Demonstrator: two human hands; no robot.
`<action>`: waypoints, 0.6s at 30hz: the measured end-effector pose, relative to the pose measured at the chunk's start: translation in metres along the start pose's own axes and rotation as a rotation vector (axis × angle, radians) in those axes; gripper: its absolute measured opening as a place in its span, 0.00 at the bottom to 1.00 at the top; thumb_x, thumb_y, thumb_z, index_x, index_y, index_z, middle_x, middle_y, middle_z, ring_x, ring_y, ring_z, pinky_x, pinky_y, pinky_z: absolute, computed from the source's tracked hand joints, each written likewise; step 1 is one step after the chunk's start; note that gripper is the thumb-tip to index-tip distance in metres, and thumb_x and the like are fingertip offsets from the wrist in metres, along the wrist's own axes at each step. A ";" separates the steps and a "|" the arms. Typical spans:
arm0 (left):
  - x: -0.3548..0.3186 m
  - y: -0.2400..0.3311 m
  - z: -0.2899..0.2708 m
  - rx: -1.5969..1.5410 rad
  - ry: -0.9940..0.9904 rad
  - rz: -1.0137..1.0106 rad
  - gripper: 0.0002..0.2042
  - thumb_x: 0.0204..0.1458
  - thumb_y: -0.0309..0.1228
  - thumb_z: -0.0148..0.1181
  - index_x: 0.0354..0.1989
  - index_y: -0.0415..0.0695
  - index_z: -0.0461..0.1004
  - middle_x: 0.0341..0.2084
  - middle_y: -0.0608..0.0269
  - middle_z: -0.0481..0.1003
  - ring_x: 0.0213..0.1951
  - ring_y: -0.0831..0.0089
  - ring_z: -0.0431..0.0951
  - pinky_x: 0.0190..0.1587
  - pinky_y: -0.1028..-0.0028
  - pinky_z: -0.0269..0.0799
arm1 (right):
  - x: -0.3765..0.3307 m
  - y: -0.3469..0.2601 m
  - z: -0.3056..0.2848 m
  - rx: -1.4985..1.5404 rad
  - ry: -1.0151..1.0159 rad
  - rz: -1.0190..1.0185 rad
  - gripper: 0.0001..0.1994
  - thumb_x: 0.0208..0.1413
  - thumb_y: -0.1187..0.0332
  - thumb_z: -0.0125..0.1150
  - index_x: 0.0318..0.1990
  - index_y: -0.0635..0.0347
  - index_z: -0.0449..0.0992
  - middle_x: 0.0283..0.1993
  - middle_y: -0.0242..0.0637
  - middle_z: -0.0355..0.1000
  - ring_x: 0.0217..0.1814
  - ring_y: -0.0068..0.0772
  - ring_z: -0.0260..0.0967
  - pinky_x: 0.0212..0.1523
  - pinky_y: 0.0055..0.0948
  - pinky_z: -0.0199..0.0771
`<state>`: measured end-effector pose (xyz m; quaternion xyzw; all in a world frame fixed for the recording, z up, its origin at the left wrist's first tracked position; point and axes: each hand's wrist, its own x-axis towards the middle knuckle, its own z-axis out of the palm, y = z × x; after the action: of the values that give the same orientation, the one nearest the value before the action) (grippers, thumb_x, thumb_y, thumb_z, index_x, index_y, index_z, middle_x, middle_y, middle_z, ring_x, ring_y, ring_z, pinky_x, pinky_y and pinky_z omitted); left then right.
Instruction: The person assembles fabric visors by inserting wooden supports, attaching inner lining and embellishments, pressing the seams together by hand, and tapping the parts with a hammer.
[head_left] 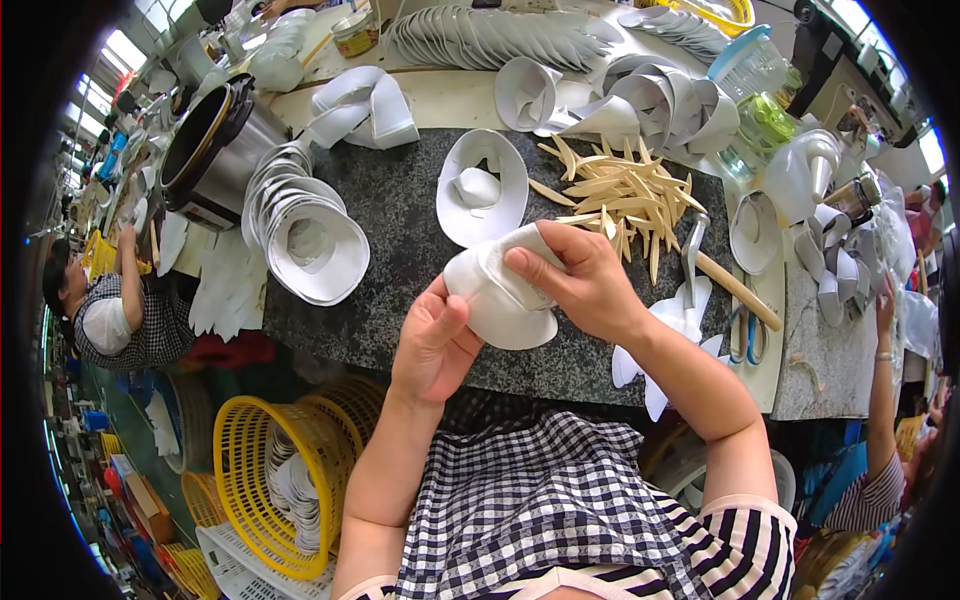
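Between both hands, above the near part of a dark speckled work surface [380, 300], is a white curved piece like a shoe upper [515, 325]. My left hand [435, 345] grips its left edge between thumb and fingers. My right hand [600, 285] pinches its upper right part, the thumb lying on top. Just beyond lies an oval white ring-shaped piece [452, 205] with a small white bit in its opening. To the left a fanned stack of similar white pieces [345, 265] rests on the surface.
Right of my hands are a heap of pale pointed strips [610, 190], a wooden-handled hammer [740, 290], scissors [755, 340] and white scraps [655, 390]. A metal pot [225, 165] stands at left, a yellow basket [225, 440] below. Co-workers [115, 320] work on either side.
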<state>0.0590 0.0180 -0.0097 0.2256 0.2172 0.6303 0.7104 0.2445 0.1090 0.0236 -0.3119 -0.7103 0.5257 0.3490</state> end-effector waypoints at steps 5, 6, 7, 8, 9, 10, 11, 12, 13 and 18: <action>-0.001 -0.001 -0.005 0.099 0.092 -0.015 0.27 0.60 0.31 0.63 0.65 0.39 0.62 0.61 0.53 0.70 0.62 0.62 0.73 0.65 0.59 0.70 | 0.005 0.012 0.002 0.095 -0.014 0.029 0.15 0.65 0.60 0.63 0.44 0.66 0.78 0.30 0.33 0.74 0.33 0.16 0.66 0.33 0.25 0.69; -0.001 -0.001 -0.007 0.098 0.084 0.017 0.27 0.60 0.31 0.63 0.66 0.40 0.62 0.62 0.54 0.70 0.62 0.61 0.73 0.66 0.58 0.69 | 0.006 0.008 0.003 0.207 -0.036 0.049 0.15 0.65 0.60 0.62 0.43 0.66 0.78 0.30 0.31 0.74 0.33 0.15 0.65 0.33 0.25 0.68; 0.000 -0.005 -0.008 0.101 0.081 0.015 0.27 0.60 0.31 0.63 0.66 0.40 0.62 0.62 0.54 0.70 0.62 0.61 0.73 0.66 0.58 0.69 | 0.006 0.005 0.004 0.315 -0.054 0.069 0.15 0.66 0.60 0.61 0.43 0.66 0.78 0.30 0.29 0.73 0.32 0.14 0.63 0.32 0.25 0.68; 0.002 -0.012 -0.008 0.008 0.019 0.084 0.27 0.60 0.28 0.63 0.67 0.41 0.61 0.62 0.54 0.69 0.63 0.61 0.72 0.66 0.58 0.69 | 0.006 0.005 0.006 0.316 -0.051 0.067 0.15 0.66 0.60 0.61 0.43 0.66 0.78 0.30 0.29 0.73 0.32 0.14 0.63 0.32 0.25 0.68; 0.002 -0.016 -0.008 -0.085 -0.043 0.153 0.28 0.59 0.25 0.62 0.67 0.41 0.61 0.62 0.53 0.69 0.64 0.60 0.70 0.66 0.57 0.69 | 0.006 0.005 0.010 0.371 -0.085 0.080 0.15 0.66 0.60 0.60 0.43 0.67 0.78 0.30 0.28 0.73 0.33 0.13 0.63 0.32 0.25 0.68; 0.001 -0.015 -0.009 -0.082 -0.044 0.151 0.28 0.59 0.25 0.62 0.67 0.41 0.61 0.62 0.53 0.69 0.64 0.60 0.70 0.66 0.57 0.69 | 0.007 0.006 0.012 0.428 -0.121 0.094 0.15 0.67 0.60 0.60 0.43 0.68 0.78 0.30 0.26 0.73 0.33 0.13 0.63 0.32 0.26 0.68; -0.002 -0.015 -0.011 -0.067 -0.008 0.155 0.29 0.59 0.25 0.63 0.68 0.42 0.60 0.64 0.53 0.68 0.65 0.60 0.69 0.67 0.57 0.68 | 0.008 0.006 0.007 0.272 -0.129 0.032 0.14 0.67 0.61 0.59 0.42 0.65 0.77 0.29 0.32 0.73 0.31 0.18 0.66 0.32 0.28 0.69; -0.002 -0.013 -0.012 -0.053 0.027 0.158 0.30 0.59 0.25 0.63 0.69 0.42 0.59 0.65 0.53 0.66 0.67 0.59 0.67 0.67 0.56 0.66 | 0.008 0.003 0.004 0.274 -0.127 0.030 0.14 0.67 0.61 0.59 0.42 0.65 0.77 0.29 0.32 0.73 0.31 0.18 0.66 0.32 0.28 0.69; -0.003 -0.009 -0.007 -0.027 0.047 0.157 0.31 0.59 0.26 0.63 0.70 0.43 0.58 0.65 0.53 0.66 0.67 0.59 0.67 0.68 0.57 0.66 | 0.007 -0.001 0.002 0.107 -0.105 -0.021 0.12 0.67 0.61 0.58 0.40 0.64 0.77 0.28 0.37 0.72 0.29 0.25 0.67 0.32 0.30 0.69; -0.005 -0.014 -0.008 -0.007 -0.019 0.151 0.32 0.59 0.27 0.63 0.71 0.45 0.56 0.65 0.55 0.65 0.67 0.60 0.67 0.68 0.57 0.65 | 0.012 -0.009 0.006 -0.234 -0.017 -0.223 0.10 0.65 0.65 0.57 0.36 0.63 0.73 0.31 0.49 0.72 0.33 0.54 0.73 0.33 0.42 0.72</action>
<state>0.0647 0.0122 -0.0248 0.2448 0.1906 0.6807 0.6636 0.2320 0.1127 0.0328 -0.2651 -0.7999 0.3998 0.3606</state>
